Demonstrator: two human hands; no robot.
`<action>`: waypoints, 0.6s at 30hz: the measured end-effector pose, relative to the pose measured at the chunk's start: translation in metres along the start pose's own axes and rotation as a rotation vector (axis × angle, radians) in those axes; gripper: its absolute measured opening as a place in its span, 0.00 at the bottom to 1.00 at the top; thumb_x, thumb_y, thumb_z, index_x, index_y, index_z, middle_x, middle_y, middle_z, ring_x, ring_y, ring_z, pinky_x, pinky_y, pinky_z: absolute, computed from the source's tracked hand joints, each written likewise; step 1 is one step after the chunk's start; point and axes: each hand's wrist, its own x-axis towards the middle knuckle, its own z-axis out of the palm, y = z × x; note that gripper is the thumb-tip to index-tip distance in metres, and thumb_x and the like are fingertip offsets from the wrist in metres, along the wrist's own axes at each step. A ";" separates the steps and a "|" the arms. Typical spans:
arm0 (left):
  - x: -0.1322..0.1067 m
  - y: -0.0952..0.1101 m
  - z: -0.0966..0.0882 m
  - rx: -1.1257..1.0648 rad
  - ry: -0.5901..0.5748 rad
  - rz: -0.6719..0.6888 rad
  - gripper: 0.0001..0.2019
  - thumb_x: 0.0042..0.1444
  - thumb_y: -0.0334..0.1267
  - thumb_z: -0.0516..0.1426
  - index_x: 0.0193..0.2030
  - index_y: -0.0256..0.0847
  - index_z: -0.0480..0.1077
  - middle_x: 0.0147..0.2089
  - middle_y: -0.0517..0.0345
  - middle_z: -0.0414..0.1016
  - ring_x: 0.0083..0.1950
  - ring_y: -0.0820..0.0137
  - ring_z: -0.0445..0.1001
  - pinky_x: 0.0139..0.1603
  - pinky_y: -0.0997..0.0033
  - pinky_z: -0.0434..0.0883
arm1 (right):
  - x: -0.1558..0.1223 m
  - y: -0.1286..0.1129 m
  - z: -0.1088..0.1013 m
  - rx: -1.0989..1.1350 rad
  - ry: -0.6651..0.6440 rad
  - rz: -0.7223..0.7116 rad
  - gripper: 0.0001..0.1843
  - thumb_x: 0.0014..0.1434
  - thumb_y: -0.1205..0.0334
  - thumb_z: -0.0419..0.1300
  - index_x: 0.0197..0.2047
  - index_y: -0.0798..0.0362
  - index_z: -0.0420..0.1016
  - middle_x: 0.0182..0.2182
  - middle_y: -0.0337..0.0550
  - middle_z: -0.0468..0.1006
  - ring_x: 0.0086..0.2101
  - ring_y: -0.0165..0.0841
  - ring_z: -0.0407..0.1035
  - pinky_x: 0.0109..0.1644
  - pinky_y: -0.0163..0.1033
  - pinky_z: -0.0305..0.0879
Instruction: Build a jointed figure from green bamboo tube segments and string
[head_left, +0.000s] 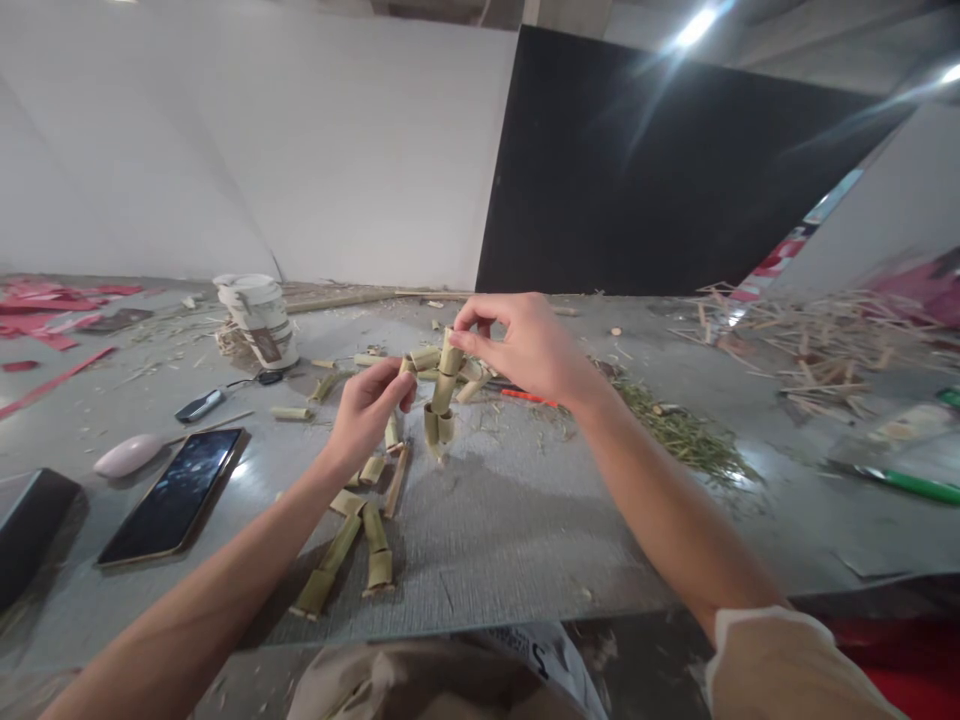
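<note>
Above the middle of the table, my right hand (517, 340) pinches the top of a jointed string of short green bamboo pieces (446, 385). Cut lower pieces hang beneath it, close to the tabletop. My left hand (371, 405) has thumb and fingers closed on the end of a small bamboo piece (424, 358) that reaches toward the string. Whether the two are joined, I cannot tell. On the table nearer me lies another set of linked bamboo pieces (345, 550), spread like two legs. A thin wooden stick (397, 480) rests beside it.
Left are a phone (176, 495), a pinkish oval object (129, 455), a dark box (34, 530) and a white bucket (259, 320). Right lie green shavings (679, 430), a pile of thin sticks (817, 350) and a green-handled tool (907, 485). A red-orange pen-like object (529, 397) lies behind.
</note>
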 end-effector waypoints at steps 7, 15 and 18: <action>-0.001 -0.001 0.000 -0.027 -0.011 -0.008 0.19 0.75 0.47 0.57 0.31 0.43 0.69 0.29 0.60 0.68 0.32 0.70 0.66 0.37 0.69 0.65 | 0.000 0.001 0.000 0.008 0.006 -0.010 0.11 0.70 0.55 0.65 0.36 0.50 0.79 0.34 0.41 0.82 0.37 0.35 0.72 0.42 0.43 0.62; -0.001 -0.002 0.000 -0.027 -0.013 -0.013 0.19 0.75 0.47 0.58 0.31 0.42 0.69 0.28 0.61 0.68 0.32 0.71 0.65 0.36 0.70 0.64 | 0.000 0.001 0.001 0.002 0.009 -0.008 0.10 0.69 0.57 0.65 0.35 0.50 0.79 0.32 0.40 0.81 0.35 0.33 0.70 0.41 0.42 0.61; -0.001 -0.002 0.000 -0.040 0.000 -0.005 0.19 0.75 0.46 0.57 0.32 0.42 0.69 0.28 0.61 0.68 0.32 0.71 0.65 0.36 0.69 0.63 | 0.001 0.002 0.002 -0.009 0.008 -0.008 0.10 0.69 0.57 0.65 0.35 0.50 0.79 0.33 0.40 0.81 0.35 0.33 0.71 0.41 0.42 0.61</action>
